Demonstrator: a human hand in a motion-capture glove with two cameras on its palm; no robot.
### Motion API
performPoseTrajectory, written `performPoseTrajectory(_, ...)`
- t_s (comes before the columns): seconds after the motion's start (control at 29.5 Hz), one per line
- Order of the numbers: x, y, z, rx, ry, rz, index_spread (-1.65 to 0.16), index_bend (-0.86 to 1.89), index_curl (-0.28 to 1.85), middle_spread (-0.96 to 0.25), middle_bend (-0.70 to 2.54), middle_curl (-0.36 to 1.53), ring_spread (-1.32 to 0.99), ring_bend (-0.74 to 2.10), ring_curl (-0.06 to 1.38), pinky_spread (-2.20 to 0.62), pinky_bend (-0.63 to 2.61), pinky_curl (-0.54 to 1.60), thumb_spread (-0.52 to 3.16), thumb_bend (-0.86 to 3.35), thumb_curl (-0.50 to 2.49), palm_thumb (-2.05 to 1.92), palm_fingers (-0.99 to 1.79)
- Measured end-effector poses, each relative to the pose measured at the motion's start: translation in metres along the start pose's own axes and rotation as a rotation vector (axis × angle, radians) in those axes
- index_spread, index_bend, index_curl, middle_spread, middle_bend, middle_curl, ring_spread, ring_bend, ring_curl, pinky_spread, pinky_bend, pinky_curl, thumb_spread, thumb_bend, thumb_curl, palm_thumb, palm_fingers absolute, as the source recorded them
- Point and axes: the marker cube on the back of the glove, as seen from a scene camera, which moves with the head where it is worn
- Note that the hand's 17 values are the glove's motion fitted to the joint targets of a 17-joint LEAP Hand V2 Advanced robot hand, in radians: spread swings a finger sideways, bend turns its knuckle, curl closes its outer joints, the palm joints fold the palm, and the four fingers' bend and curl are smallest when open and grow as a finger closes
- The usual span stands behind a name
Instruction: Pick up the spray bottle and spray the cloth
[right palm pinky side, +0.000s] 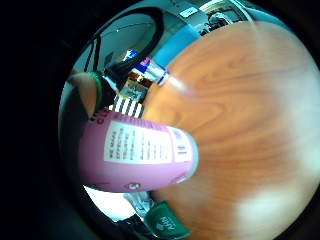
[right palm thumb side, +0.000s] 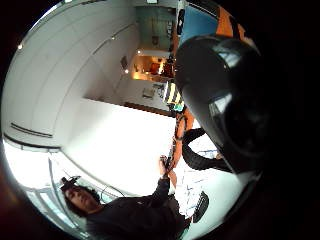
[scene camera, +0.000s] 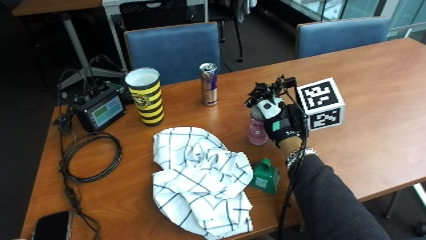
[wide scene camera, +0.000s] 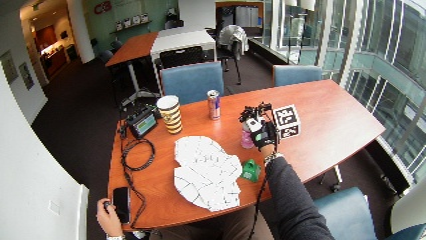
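Observation:
A pink spray bottle (scene camera: 257, 131) with a black spray head (scene camera: 257, 95) stands upright near the middle of the wooden table (scene camera: 373, 85). My gloved right hand (scene camera: 285, 127) grips it from its right side, fingers curled round the body. Whether its base touches the table I cannot tell. The bottle's pink labelled body (right palm pinky side: 135, 160) fills the little finger side palm view, and the dark spray head (right palm thumb side: 225, 100) looms in the thumb side view. A white checked cloth (scene camera: 200, 175) lies crumpled on the table, left of the bottle and nearer the front edge.
A small green object (scene camera: 265, 176) sits by the cloth's right edge. A drink can (scene camera: 209, 84) and a yellow-black striped cup (scene camera: 145, 96) stand behind. A monitor device (scene camera: 100, 110), coiled cable (scene camera: 90, 155) and phone (scene camera: 52, 225) are at the left.

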Motion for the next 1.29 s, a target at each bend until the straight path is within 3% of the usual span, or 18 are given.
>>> performPoseTrajectory(0.58,-0.021,-0.002,0.007,0.059,-0.009,-0.133,-0.30,0.26,0.51,-0.21,0.43,0.50,-0.16,0.40,0.43,-0.04,0.18,0.30,1.18,-0.01,0.55,0.85,1.22)
performPoseTrajectory(1.02,0.068,0.029,0.016,-0.036,-0.037,0.045,-0.30,0.23,0.53,-0.20,0.45,0.51,-0.16,0.42,0.44,-0.04,0.23,0.34,1.24,-0.01,0.55,0.82,1.24)
performPoseTrajectory(1.29,0.045,0.023,0.004,-0.133,-0.053,0.041,-0.29,0.19,0.54,-0.21,0.47,0.52,-0.18,0.46,0.45,-0.08,0.25,0.35,1.17,0.00,0.59,0.89,1.25)
